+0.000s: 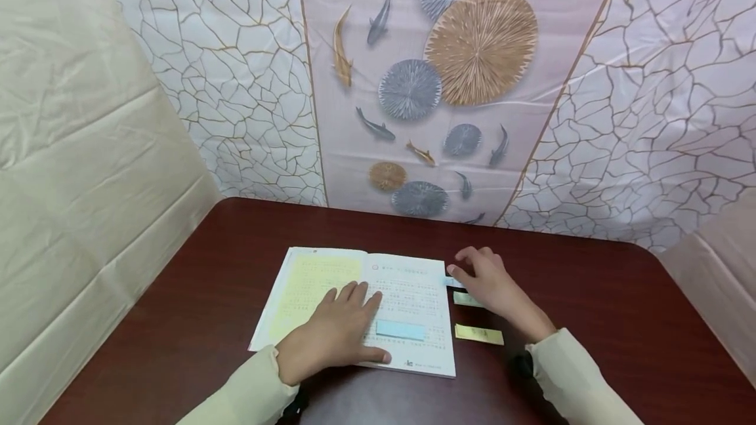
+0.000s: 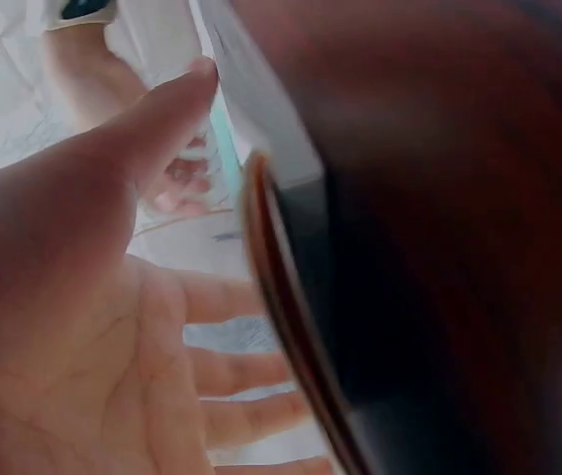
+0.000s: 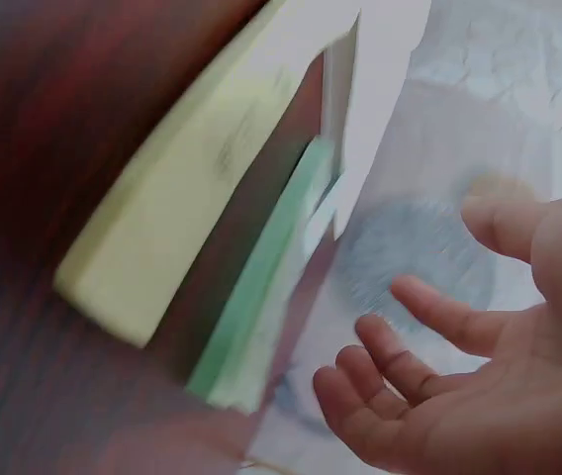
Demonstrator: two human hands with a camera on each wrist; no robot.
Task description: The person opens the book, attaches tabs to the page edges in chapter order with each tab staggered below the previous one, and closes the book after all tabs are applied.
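An open book (image 1: 407, 363) lies on the table, a large yellow sheet (image 1: 313, 274) covering most of its left page. My left hand (image 1: 336, 330) rests across the middle of the book with its fingers spread. On the right page sits a light blue sticky strip (image 1: 400, 330). Just beyond the book's right edge, my right hand (image 1: 487, 284) hovers over a pale blue strip (image 1: 451, 281), fingers loosely bent and apart, nothing between them. Below that hand are a green sticky pad (image 1: 466, 299) and a yellow sticky pad (image 1: 479, 334) with dark writing; the right wrist view shows the green pad (image 3: 251, 307) close by.
The dark reddish-brown table (image 1: 195, 294) extends around the book on all sides. A patterned cloth (image 1: 413, 149) with fish and round leaf shapes hangs behind it, and a plain cream cloth (image 1: 88, 182) hangs at the left.
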